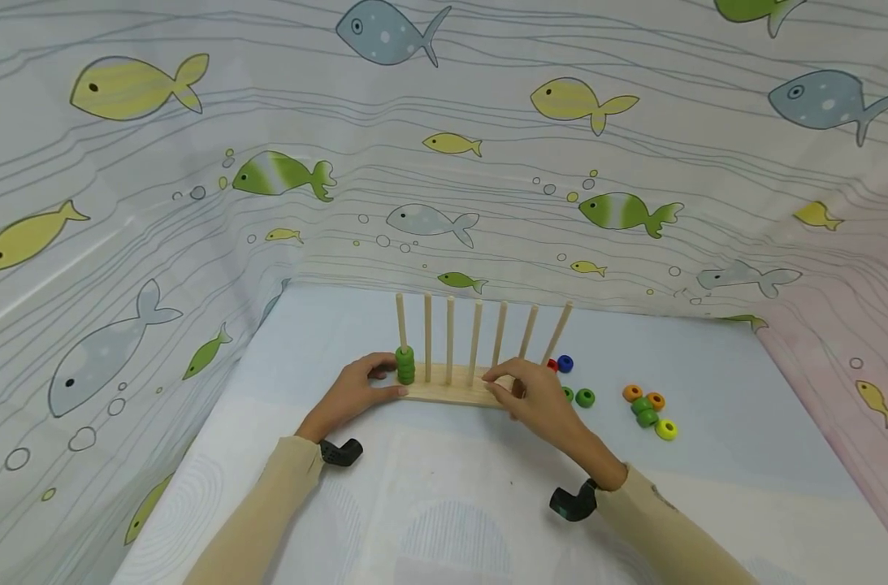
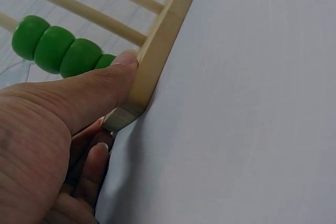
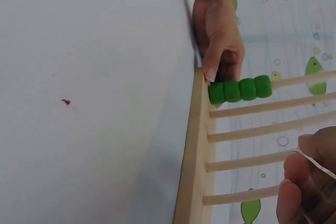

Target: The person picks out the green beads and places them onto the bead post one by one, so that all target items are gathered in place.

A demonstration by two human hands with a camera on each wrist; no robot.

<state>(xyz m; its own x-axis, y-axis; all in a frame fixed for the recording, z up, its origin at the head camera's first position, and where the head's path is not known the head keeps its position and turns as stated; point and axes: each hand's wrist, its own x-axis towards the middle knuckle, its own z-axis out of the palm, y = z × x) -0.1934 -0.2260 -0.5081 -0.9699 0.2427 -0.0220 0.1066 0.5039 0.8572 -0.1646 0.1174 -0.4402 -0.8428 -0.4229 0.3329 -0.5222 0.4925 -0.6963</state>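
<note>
A wooden peg rack with a long flat base (image 1: 444,393) stands on the table, its several thin upright pegs (image 1: 450,341) in a row. On the leftmost peg sits a stack of green beads (image 1: 405,366), the lowest close to the base. My left hand (image 1: 352,388) grips the left end of the base, the thumb on its front edge beside the beads (image 2: 55,48) and the fingers behind the end. Over the right part of the rack is my right hand (image 1: 542,402), fingers loosely bent near the middle pegs, with nothing visible between thumb and fingertips.
Right of the rack lie loose beads: a blue one (image 1: 565,363), a partly hidden red one (image 1: 552,365) and green ones (image 1: 585,397). Farther right is a cluster of orange (image 1: 632,393), green (image 1: 647,418) and yellow beads (image 1: 666,429). A fish-print curtain (image 1: 429,171) surrounds the table.
</note>
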